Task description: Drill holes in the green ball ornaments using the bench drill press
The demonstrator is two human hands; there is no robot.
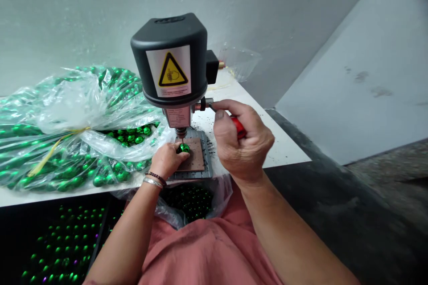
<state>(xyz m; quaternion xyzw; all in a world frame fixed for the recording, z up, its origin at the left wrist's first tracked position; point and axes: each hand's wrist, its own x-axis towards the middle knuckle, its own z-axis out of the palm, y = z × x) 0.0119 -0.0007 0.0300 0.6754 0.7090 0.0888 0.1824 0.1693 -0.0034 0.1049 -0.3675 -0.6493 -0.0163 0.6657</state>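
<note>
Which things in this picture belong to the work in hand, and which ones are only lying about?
In use:
left hand, holding a green ball
right hand, gripping the red handle
black machine
brown board
probably bagged green balls

Seemingly just lying about:
clear plastic behind the machine
small gold object

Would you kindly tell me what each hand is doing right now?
Left hand: closed, holding a green ball on the brown board.
Right hand: closed around the red handle.

i watched from afar, a pale grey wall (254,4) behind a white table (284,153), a second wall (377,58) with dark smudges, dark floor (334,213) below, cool light throughout
</note>
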